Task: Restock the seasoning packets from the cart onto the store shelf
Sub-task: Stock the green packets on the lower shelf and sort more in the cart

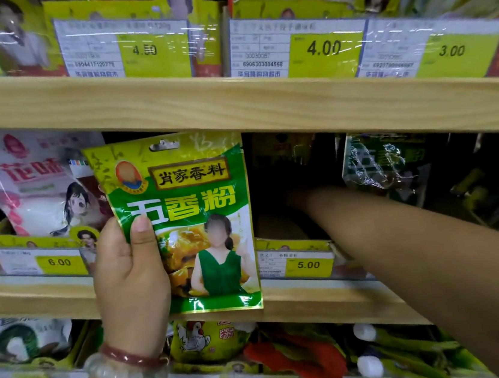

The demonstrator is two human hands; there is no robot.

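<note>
A: What's left of the green packet (183,222)?
B: White and pink bag (38,196) with a cartoon girl on it, same shelf level, partly behind the packet's left edge. Below the bag, a yellow 6.00 price tag (59,262) on the shelf rail.

A: Left hand?
B: Left hand (130,275) grips the packet by its lower left corner, thumb (143,233) pressed on the front, the other fingers behind it, out of sight. Two bracelets (128,367) on that wrist, one dark red, one pale beads.

A: Where's the packet itself?
B: Upright, front face toward the camera, held in front of the wooden shelf (263,105). Top edge sits at the upper board's underside, bottom edge overlaps the lower board (334,301). Can't tell if it touches either one.

A: Right of the packet?
B: Dark gap in the shelf just beside it. Right forearm (422,249) runs up from the lower right into that gap. Right hand (296,198) is deep in shadow; can't tell whether the fingers are spread, curled or holding anything.

A: Further right?
B: A 5.00 tag (309,264) on the rail below the gap. Past the arm, a dark green packet (386,165) with a glossy wrapper stands back in the shelf. Above the packet, on the upper rail: tags reading 4.50 (144,49), 4.00 (323,47), 3.00 (451,51).
</note>
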